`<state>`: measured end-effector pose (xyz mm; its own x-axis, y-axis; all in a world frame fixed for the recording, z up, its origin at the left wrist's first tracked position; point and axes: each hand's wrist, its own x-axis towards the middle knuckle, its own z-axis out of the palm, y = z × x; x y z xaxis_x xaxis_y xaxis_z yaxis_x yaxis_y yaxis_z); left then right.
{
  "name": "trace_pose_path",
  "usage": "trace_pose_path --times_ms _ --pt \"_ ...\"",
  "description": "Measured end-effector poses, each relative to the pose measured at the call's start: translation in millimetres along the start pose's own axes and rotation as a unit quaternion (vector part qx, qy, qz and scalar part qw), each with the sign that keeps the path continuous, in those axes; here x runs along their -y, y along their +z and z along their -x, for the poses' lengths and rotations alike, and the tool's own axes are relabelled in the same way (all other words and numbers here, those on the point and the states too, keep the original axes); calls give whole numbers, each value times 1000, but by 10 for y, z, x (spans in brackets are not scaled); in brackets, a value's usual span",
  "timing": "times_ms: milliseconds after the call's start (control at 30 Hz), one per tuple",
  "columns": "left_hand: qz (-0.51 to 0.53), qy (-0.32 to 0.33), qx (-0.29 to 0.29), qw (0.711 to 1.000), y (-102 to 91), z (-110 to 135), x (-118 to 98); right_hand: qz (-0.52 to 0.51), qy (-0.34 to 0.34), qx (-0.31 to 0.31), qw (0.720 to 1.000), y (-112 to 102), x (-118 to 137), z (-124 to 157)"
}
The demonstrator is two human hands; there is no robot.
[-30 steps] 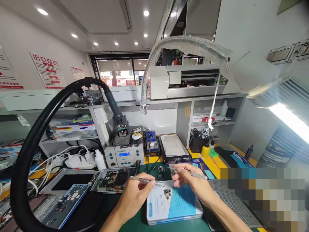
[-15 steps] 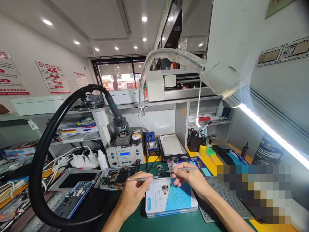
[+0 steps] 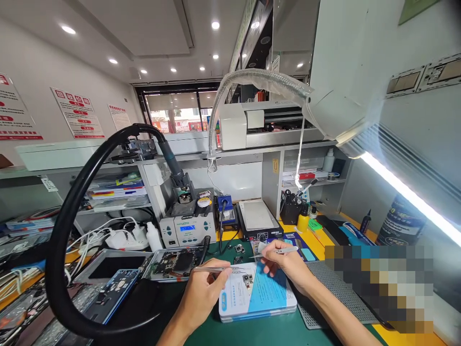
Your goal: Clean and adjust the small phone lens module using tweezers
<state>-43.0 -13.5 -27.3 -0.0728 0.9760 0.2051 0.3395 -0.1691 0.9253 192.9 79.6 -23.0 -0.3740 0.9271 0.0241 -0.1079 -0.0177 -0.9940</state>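
At the near edge of the tabletop (image 3: 325, 240), a person's left hand (image 3: 203, 295) is closed around slim steel tweezers (image 3: 216, 269), pinched between thumb and fingers. The right hand (image 3: 288, 266) grips a second pair (image 3: 284, 250) the same way. Both tips angle towards a small dark camera part (image 3: 247, 280), which lies on the upper left of a blue-and-white box (image 3: 262, 300). Whether either tip touches the part cannot be told. The box rests on a green mat (image 3: 259, 335), just beside a grey perforated pad (image 3: 334, 293) to its right. Left of the box lie an opened phone (image 3: 173, 263) showing its circuit board and a blue phone frame (image 3: 108, 298). A thick black hose (image 3: 68, 240) loops up to a soldering station (image 3: 187, 228) towards the back edge, with a flat heating plate (image 3: 256, 217) and a yellow bottle (image 3: 301, 222) to its right. A bright lamp (image 3: 403, 192) runs along the right side. Shelves carry a white machine (image 3: 266, 122), red-lettered posters (image 3: 77, 113) line the left wall, and spotlights dot the ceiling.
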Motion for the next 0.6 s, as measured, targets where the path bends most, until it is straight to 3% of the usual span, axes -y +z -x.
trace_pose_path --times_ms 333,600 --pt "-7 -11 0 1000 -20 -25 2 14 -4 -23 1000 -3 -42 -12" --pt "9 -9 5 1000 -14 -33 -6 -14 12 33 999 -33 -49 -4"
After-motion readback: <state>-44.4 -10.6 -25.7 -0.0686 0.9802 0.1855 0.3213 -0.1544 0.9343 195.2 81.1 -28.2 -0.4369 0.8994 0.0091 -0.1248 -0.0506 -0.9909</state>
